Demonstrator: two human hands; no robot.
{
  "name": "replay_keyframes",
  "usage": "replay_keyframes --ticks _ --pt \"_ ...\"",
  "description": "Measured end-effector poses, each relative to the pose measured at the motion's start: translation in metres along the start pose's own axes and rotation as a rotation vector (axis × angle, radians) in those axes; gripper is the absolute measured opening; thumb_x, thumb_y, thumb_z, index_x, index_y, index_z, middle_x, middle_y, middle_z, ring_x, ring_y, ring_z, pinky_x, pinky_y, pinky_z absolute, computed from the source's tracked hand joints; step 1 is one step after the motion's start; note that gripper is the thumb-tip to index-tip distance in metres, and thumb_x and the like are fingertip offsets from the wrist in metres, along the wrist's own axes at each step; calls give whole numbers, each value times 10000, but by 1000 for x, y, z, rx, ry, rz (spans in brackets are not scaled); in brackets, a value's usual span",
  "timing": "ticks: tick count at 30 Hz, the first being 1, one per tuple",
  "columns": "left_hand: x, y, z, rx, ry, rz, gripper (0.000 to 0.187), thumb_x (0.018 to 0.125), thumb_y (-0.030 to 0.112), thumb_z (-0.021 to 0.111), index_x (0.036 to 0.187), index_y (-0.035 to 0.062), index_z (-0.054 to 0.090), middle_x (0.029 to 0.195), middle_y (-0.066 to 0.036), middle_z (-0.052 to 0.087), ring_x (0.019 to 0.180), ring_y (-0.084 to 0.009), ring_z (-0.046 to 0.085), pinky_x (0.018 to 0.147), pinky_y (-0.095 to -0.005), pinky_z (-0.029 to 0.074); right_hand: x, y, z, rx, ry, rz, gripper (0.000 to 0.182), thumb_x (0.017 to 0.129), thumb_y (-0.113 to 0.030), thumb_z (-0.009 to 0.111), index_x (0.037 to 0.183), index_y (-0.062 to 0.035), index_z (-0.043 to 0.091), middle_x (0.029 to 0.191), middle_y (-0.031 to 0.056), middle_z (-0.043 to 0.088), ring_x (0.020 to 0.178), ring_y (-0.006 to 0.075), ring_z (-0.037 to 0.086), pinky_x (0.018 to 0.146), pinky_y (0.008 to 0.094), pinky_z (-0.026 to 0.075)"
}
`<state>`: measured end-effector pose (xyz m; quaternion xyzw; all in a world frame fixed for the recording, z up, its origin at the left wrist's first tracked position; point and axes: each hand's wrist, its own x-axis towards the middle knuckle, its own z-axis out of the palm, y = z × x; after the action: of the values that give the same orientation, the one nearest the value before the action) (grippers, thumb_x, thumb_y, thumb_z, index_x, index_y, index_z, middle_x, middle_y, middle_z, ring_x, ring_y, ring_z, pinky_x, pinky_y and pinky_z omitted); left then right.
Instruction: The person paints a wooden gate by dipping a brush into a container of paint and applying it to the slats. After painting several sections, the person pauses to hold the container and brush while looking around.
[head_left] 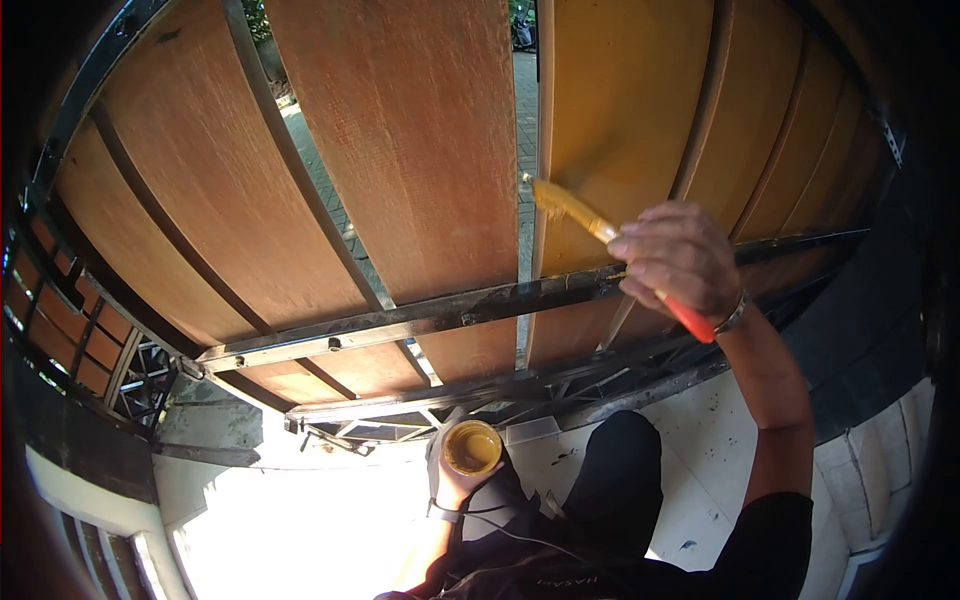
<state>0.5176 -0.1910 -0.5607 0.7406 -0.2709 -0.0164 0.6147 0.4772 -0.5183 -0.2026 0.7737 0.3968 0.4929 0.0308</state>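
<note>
My right hand [682,258] is closed round a paintbrush [578,210] with a red handle; its bristles are coated in yellow-brown paint. The brush tip overlaps the left edge of a wooden board [625,95] that bears a wet-looking yellow-brown coat. Low in the view, my left hand [455,484] holds a small round tub [472,448] of the same yellow-brown paint, close by my knee. Left of the brush, across a narrow gap, stands a broad reddish-brown board [410,130] without that coat.
A black metal rail [430,318] crosses the boards, with shorter board pieces below it. More reddish boards [215,150] run to the left. White floor tiles [690,440] with dark spots lie beneath my legs, and sunlight falls on the floor at left.
</note>
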Motion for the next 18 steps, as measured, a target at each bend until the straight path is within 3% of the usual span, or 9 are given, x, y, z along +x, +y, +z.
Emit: replay_keyframes --ticks 2,7,9,14,18 --pt "0 7 -1 -10 -7 -13 829 544 195 972 1238 21 553 1171 -122 659 1101 -235 632 1005 -387 487 28 11 -20 -165 92 -37 326 810 -118 790 1045 -99 565 1018 57 714 932 208 691 806 378 578" --pt "4 3 -1 -38 -7 -19 831 540 188 972 1238 24 553 1170 -120 660 1101 -235 634 1006 -387 487 29 8 -22 -206 126 -60 334 817 -131 788 1056 -105 556 1030 50 715 943 212 686 815 387 576" --pt "3 -13 1 -46 41 4 827 545 185 970 1241 23 553 1171 -119 662 1103 -233 635 1006 -385 488 9 -7 -7 -84 -22 0 333 813 -138 794 1052 -112 563 1038 45 714 949 208 685 816 379 578" --pt "3 -14 1 -73 32 -25 898 499 193 972 1262 26 529 1176 -125 649 1115 -244 620 1012 -404 478 -47 -38 21 173 -99 92 386 775 -154 829 1060 -125 570 1037 33 715 953 191 683 811 357 582" --pt "7 1 -3 22 -3 -2 810 546 197 971 1225 32 562 1174 -117 660 1114 -233 629 1019 -390 479 -28 -9 -5 73 -133 99 396 757 -125 838 1050 -127 571 1010 33 720 942 189 689 808 367 582"
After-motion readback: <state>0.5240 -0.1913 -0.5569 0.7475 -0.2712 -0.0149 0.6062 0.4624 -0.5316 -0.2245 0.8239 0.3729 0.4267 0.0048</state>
